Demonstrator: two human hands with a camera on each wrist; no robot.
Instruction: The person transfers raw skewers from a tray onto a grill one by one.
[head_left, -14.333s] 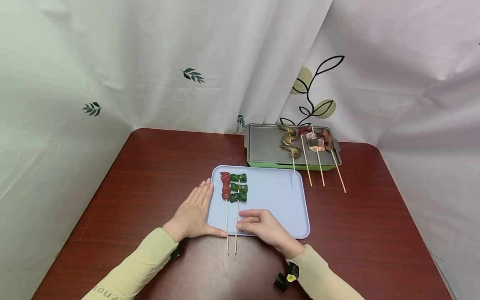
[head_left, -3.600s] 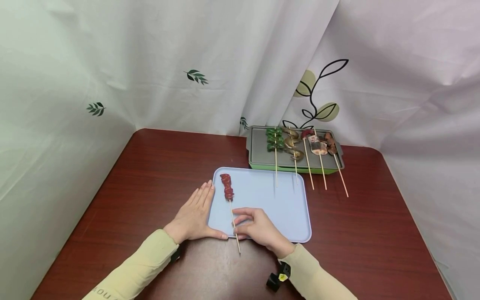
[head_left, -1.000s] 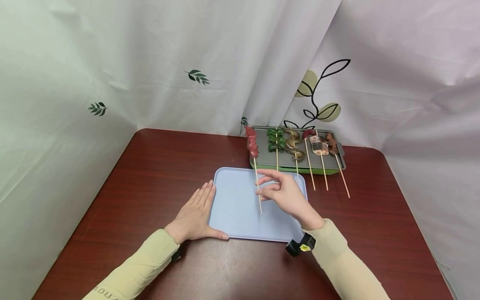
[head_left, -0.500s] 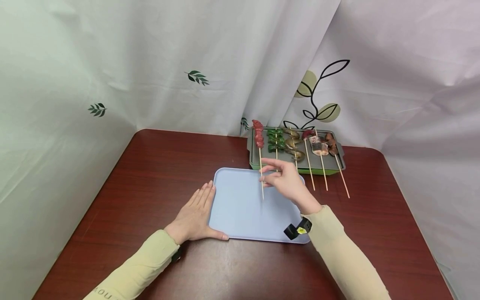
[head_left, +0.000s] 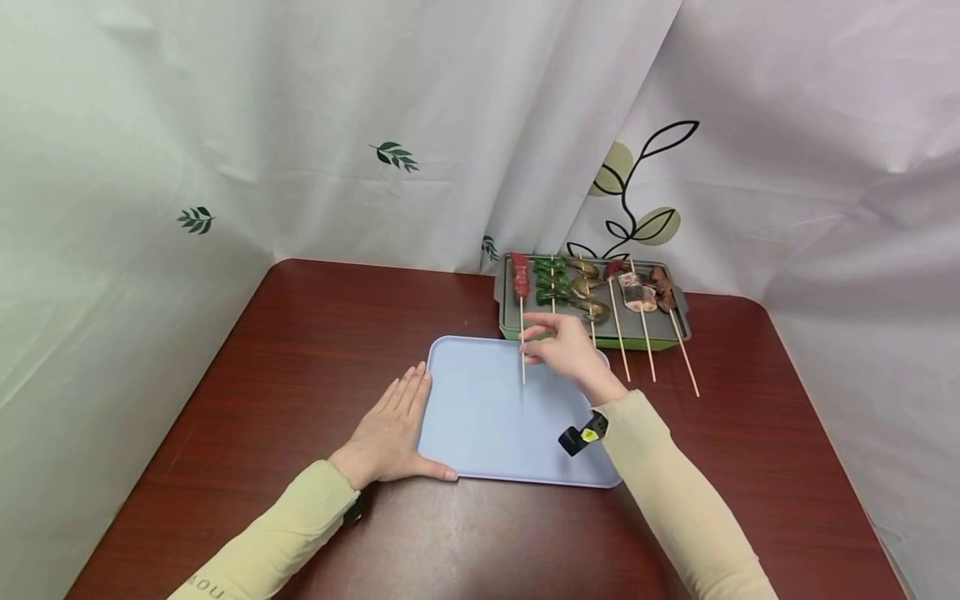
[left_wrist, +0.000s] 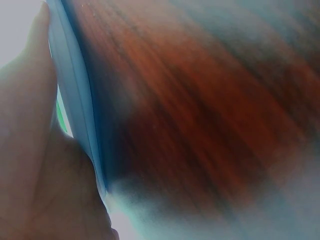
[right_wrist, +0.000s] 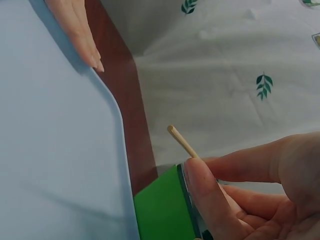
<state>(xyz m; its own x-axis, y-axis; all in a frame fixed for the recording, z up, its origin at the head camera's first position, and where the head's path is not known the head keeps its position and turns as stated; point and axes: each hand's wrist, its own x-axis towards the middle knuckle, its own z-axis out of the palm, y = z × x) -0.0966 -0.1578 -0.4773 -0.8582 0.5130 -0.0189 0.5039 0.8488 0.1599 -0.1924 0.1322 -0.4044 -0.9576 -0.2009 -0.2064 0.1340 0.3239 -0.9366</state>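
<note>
My right hand (head_left: 566,346) pinches the wooden stick of a red meat skewer (head_left: 521,277) between thumb and fingers. Its meat lies over the left end of the grey grill plate (head_left: 510,318), while the stick's end juts out above the pale blue tray (head_left: 487,417). In the right wrist view the stick's blunt tip (right_wrist: 172,130) pokes out past the thumb. My left hand (head_left: 386,429), fingers straight, rests along the tray's left edge with its thumb at the front edge. The left wrist view shows that hand against the tray's side (left_wrist: 75,85).
Right of the red meat on the grill lie a green vegetable skewer (head_left: 552,279), a shrimp skewer (head_left: 585,288), a dark red one (head_left: 615,267), a fish-slice skewer (head_left: 638,293) and a brown meat skewer (head_left: 663,287). Their sticks overhang the front. A white curtain (head_left: 375,83) hangs behind the table.
The green skewer went from tray to grill earlier. Since then my right hand has lifted the red skewer off the tray and lowered its meat over the grill's left end. My left hand stayed put.
</note>
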